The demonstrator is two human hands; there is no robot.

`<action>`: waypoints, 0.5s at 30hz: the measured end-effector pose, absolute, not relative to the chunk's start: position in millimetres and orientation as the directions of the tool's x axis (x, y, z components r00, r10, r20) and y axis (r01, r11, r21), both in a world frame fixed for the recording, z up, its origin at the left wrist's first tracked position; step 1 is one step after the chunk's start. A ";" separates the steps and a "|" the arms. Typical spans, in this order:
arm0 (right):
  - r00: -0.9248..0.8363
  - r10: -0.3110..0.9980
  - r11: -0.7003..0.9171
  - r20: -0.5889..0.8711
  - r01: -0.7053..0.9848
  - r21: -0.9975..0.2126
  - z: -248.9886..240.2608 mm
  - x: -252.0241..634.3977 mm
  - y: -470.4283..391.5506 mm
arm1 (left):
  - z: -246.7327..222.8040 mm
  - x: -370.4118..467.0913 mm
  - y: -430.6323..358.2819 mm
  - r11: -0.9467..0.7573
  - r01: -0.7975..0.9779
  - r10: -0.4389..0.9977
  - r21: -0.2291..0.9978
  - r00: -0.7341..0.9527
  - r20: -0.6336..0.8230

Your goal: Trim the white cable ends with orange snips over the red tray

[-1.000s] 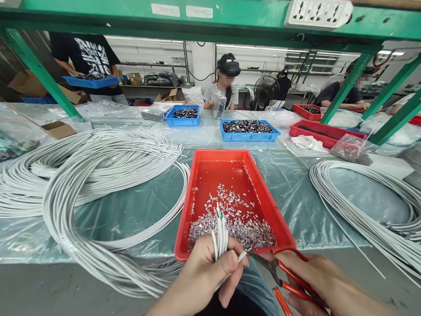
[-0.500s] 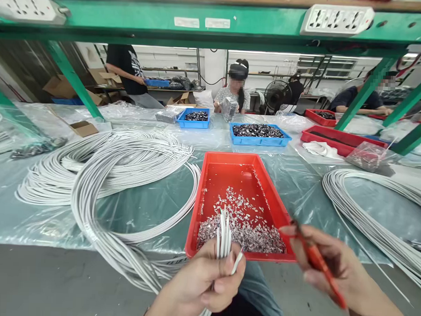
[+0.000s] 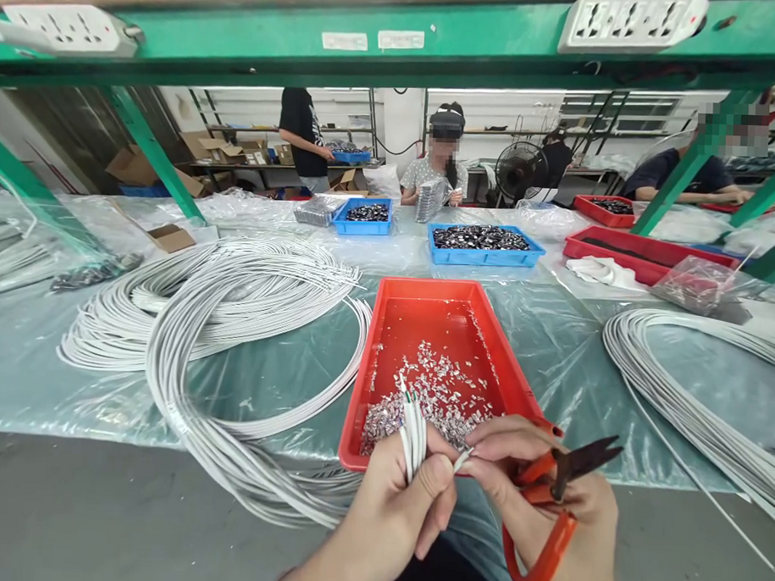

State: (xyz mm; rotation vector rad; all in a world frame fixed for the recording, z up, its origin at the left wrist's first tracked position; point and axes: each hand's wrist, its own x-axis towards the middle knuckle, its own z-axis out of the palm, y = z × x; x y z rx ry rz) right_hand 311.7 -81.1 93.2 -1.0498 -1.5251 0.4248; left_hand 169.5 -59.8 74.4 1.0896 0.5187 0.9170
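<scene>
Right now, the left hand (image 3: 396, 503) is wrapped around a bundle of white cables (image 3: 414, 440), whose ends stick up above its fist, a few showing green at the tips. One cable end (image 3: 461, 461) leans out of that grip toward the right hand (image 3: 532, 520), whose thumb and fingertips meet at its tip. The same right hand also keeps a pair of orange-handled pliers (image 3: 565, 475) tucked in its grip, the dark blades pointing away from the left hand, slightly apart at their tips.

Just beyond both hands lies a red tray (image 3: 426, 288), with silvery scraps (image 3: 444, 394) heaped at the end nearest them and scattered more thinly farther off. To the left of the left hand, large coils of white cable (image 3: 169, 351) overlap on the film-covered table (image 3: 270, 371); another coil (image 3: 627, 341) rests well to the right of the right hand. Past the red tray, far ahead of the hands, are two blue trays, the nearer (image 3: 487, 257) and the farther (image 3: 364, 228), both filled with small dark pieces. Behind them, a co-worker (image 3: 417, 177) holds a clear, ridged stack.
</scene>
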 end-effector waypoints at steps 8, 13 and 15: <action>0.150 0.773 0.535 0.616 0.367 -0.761 90.2 311.5 -84.8 | 74.5 169.4 -58.3 0.118 -0.309 0.842 0.944 0.535 0.070; 0.138 0.806 0.506 0.576 0.345 -0.790 88.7 314.4 -84.2 | 72.1 169.0 -57.6 0.085 -0.255 0.845 0.963 0.530 0.066; 0.088 0.859 0.471 0.505 0.254 -0.845 91.7 317.6 -82.2 | 69.0 168.5 -58.4 0.086 -0.237 0.849 0.968 0.526 0.053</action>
